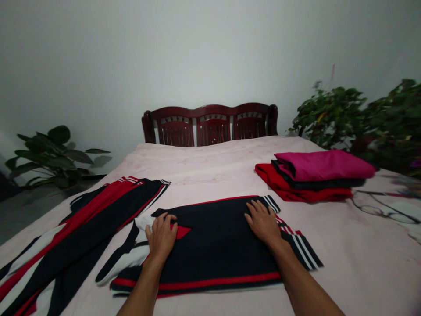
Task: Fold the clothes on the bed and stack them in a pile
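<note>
A dark navy jacket (pixel 217 245) with red and white stripes lies partly folded on the pink bed sheet (pixel 210 171) in front of me. My left hand (pixel 162 235) rests on its left part near the white and red collar area, fingers curled down onto the cloth. My right hand (pixel 262 221) lies flat on the jacket's right upper part, fingers stretched out, next to the striped cuff (pixel 271 203).
A second navy, red and white garment (pixel 66 241) lies spread at the left. A stack of folded clothes (pixel 315 175), magenta on dark on red, sits at the right. Glasses (pixel 381 210) lie beside it. A dark wooden headboard (pixel 210 125) and potted plants (pixel 362 118) stand beyond.
</note>
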`<state>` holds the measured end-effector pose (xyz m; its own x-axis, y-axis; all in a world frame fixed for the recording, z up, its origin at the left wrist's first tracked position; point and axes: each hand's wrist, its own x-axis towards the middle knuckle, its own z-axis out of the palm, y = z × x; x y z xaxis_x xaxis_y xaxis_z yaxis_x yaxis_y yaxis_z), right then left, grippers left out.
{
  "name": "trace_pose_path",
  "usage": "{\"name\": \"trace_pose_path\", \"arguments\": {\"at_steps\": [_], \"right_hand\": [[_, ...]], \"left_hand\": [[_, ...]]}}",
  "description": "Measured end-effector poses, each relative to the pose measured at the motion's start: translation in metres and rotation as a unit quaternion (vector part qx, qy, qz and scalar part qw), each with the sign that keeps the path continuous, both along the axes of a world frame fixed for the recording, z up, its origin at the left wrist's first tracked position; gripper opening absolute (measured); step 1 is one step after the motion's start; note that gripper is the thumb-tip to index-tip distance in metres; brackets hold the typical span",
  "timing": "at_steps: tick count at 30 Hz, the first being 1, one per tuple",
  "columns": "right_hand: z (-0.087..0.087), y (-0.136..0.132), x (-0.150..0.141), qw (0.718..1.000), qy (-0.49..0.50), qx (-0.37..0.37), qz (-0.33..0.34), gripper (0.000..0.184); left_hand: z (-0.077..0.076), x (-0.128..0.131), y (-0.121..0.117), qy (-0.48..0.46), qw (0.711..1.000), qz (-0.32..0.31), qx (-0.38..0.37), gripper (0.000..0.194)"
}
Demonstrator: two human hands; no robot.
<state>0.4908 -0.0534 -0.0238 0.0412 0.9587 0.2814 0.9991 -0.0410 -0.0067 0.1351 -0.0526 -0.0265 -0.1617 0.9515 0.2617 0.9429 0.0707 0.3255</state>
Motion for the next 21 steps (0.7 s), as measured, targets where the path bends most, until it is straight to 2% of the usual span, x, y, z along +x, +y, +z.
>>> {"name": "trace_pose_path", "arguments": {"at_steps": [10, 21], "right_hand": [[-0.0018, -0.0005, 0.0004, 1.000, 0.001, 0.008, 0.003, 0.051], [0.0038, -0.0020, -0.0022, 1.000, 0.000, -0.008, -0.006, 0.050]], "left_hand": [[0.0021, 0.0008, -0.0006, -0.008, 1.000, 0.004, -0.006, 0.024], [0.0030, 0.0007, -0.0012, -0.004, 1.000, 0.002, -0.002, 0.024]]}}
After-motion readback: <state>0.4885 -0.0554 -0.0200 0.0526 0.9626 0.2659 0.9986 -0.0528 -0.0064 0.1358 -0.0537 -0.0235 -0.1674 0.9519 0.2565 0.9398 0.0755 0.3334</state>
